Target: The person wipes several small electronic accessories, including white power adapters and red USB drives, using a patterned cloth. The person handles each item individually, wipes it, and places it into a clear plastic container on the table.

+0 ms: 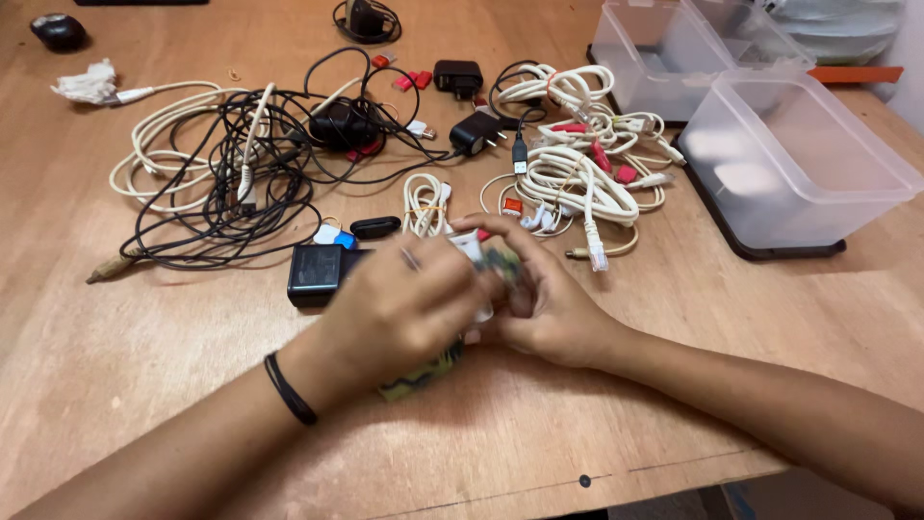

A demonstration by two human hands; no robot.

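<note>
Left hand (404, 308), right hand (549, 303) both grip small white-green gadget (481, 252); clear plastic boxes (789, 159) far right.

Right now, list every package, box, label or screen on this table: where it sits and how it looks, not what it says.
Clear plastic tub: right side of the table, rectangular, frosted, on a dark lid.
Second clear tub: behind the first, top right, same frosted look.
Third clear tub: at the top edge, partly cut off.
No screens or readable labels show.
</note>
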